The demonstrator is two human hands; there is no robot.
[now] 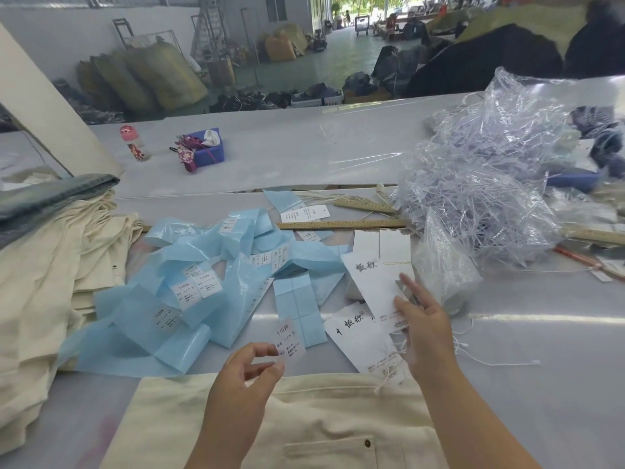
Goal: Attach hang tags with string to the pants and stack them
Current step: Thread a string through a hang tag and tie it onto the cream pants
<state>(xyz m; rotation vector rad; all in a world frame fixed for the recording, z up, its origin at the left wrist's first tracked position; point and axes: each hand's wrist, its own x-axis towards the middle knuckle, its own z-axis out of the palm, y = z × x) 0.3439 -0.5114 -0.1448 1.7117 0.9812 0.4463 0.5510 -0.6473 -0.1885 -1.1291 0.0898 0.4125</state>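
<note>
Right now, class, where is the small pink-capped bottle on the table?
In the head view the pink-capped bottle stands upright at the far left of the table, just left of the blue box of scraps and beyond the cream pants stack.

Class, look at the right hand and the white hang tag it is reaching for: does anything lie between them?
Nothing visible does. The right hand is already at the white hang tag, its fingers touching the tag's right edge. The clear plastic bag lies beside it, not between. The left hand pinches a small sticker label.
</note>
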